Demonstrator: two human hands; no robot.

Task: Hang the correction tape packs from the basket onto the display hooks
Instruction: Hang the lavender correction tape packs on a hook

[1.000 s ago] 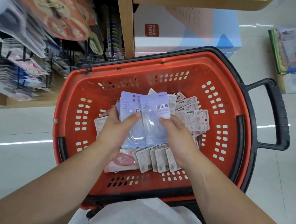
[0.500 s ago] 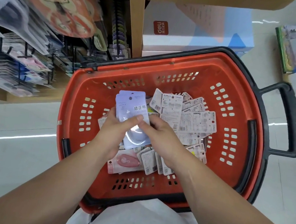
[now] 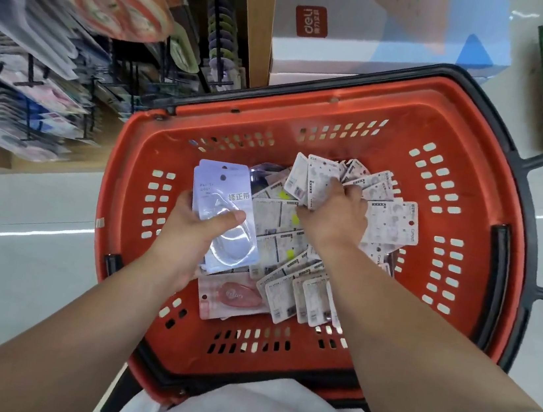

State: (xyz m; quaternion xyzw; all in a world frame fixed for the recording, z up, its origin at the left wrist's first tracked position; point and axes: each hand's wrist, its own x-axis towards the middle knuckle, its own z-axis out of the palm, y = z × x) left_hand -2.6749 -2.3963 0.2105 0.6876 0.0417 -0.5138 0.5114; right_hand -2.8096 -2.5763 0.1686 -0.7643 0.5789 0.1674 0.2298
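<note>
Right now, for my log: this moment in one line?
left hand: holds lilac packs | right hand: grips white packs | place: inside red basket

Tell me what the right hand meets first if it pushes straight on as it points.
The white packs that the right hand grips; past them, probably the far wall of the basket.

Red basket (image 3: 476, 157) with black rim; lilac packs (image 3: 227, 193); pink pack (image 3: 230, 297) near; white packs (image 3: 389, 218) printed grey.
</note>
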